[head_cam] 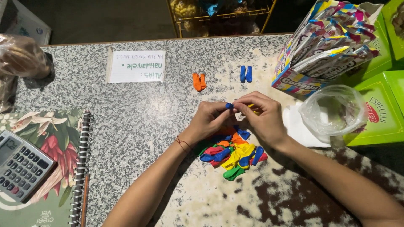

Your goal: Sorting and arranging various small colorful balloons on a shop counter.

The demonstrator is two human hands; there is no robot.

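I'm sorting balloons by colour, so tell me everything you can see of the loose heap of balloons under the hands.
The heap of balloons lies on the speckled stone counter, just below the left hand and right hand. The balloons are small, limp and uninflated, rubbery in look, piled over one another: blue, yellow, orange, red and green. Both wrists hover over its far edge; whether they touch it I cannot tell.

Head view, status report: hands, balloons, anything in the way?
Left hand and right hand together pinch a blue balloon. Mixed balloon pile under wrists. Orange pair, blue pair set apart. Nothing blocking.
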